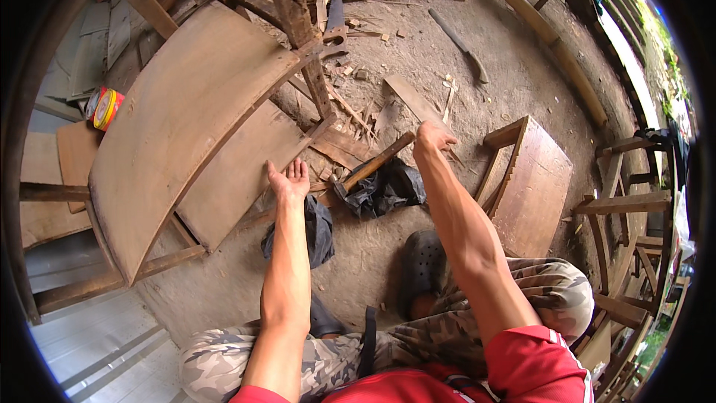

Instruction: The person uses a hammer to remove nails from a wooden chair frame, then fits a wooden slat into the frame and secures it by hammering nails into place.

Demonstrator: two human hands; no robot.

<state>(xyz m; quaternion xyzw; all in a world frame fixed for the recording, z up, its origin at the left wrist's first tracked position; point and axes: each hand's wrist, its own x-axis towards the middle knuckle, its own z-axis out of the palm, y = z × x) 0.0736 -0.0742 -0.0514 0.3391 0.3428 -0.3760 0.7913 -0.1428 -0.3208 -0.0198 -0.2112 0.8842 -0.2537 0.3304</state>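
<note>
Just beyond the nearer, right hand, a board slants lengthwise away and leftward; whether that half-open hand grips it, I cannot tell. The left hand is open, empty.

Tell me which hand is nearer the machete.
Right. The right hand is below and left of the machete in the picture, apart from it. The left hand is farther off, lower and more to the left, palm up.
</note>
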